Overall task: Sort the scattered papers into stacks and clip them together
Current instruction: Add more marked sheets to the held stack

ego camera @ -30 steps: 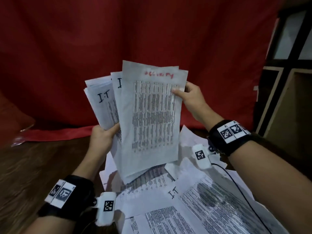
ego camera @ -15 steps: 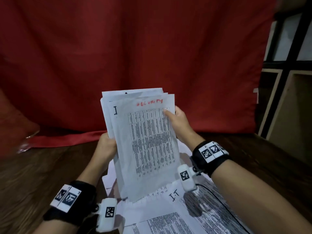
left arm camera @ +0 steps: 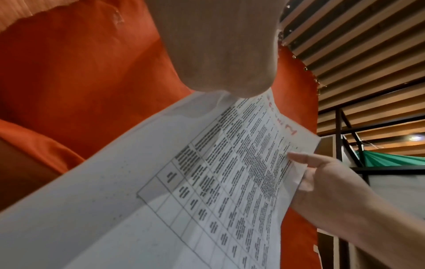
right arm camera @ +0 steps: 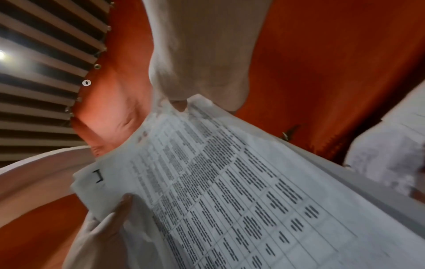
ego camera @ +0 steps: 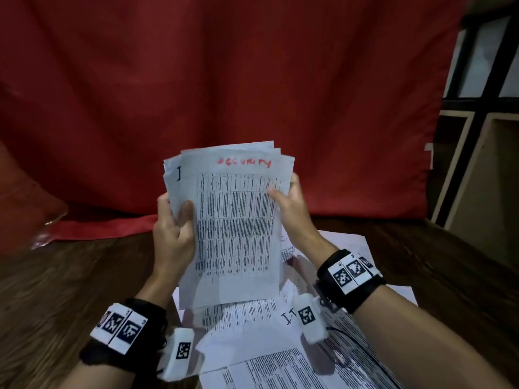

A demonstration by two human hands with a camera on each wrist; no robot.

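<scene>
Holding one sheaf of papers (ego camera: 233, 228) upright, left hand (ego camera: 172, 234) and right hand (ego camera: 293, 211).

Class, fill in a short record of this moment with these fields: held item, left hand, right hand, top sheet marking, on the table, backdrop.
held item: bundle of papers, upright above the table
left hand: left hand grips the bundle's left edge
right hand: right hand grips the right edge, thumb on the front
top sheet marking: red handwriting over a printed table; word not clearly legible
on the table: loose sheets on the wooden table, one marked IT
backdrop: red cloth
clip: none visible
</scene>
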